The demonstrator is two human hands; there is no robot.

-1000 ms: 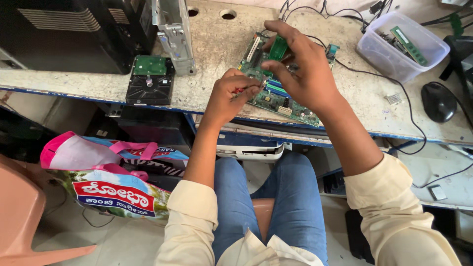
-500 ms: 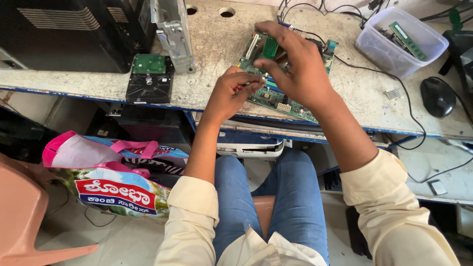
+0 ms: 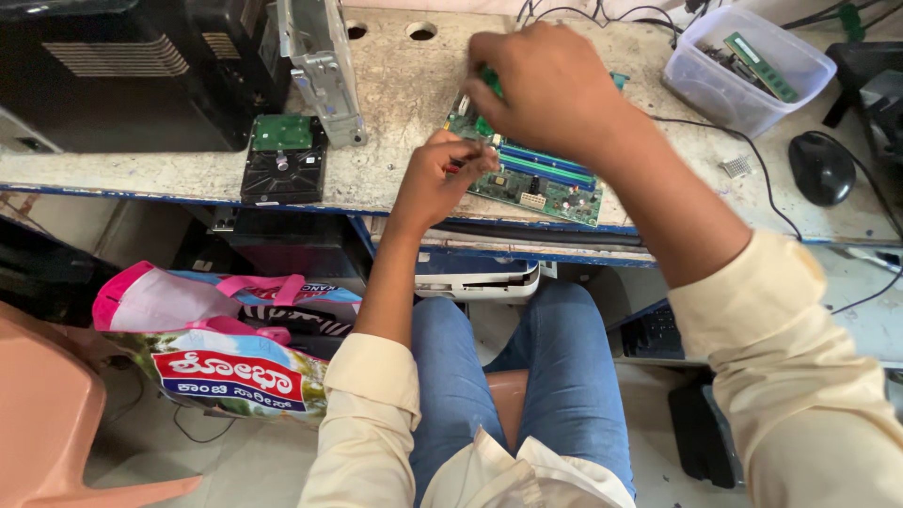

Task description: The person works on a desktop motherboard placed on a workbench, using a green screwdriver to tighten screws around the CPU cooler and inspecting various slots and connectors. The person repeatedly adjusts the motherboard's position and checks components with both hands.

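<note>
A green motherboard (image 3: 546,183) lies on the worn bench top (image 3: 395,122), near its front edge. My right hand (image 3: 550,89) is over the board's far left part, fingers closed on a small green module (image 3: 489,80) that is mostly hidden under the hand. My left hand (image 3: 442,179) sits at the board's near left edge with its fingers curled and pinched against that edge. Both sleeves are cream, and my knees in blue jeans are below the bench.
A bare hard drive (image 3: 282,155) and a metal drive bracket (image 3: 320,66) lie left of the board, beside a black computer case (image 3: 122,66). A clear tub (image 3: 748,66) holding a memory stick and a black mouse (image 3: 821,167) are at right. A pink bag (image 3: 207,348) and an orange chair (image 3: 47,423) are on the floor at left.
My right hand has come down with the green module from above the board onto its far left part. My left hand stays at the board's near edge. The view has shifted slightly.
</note>
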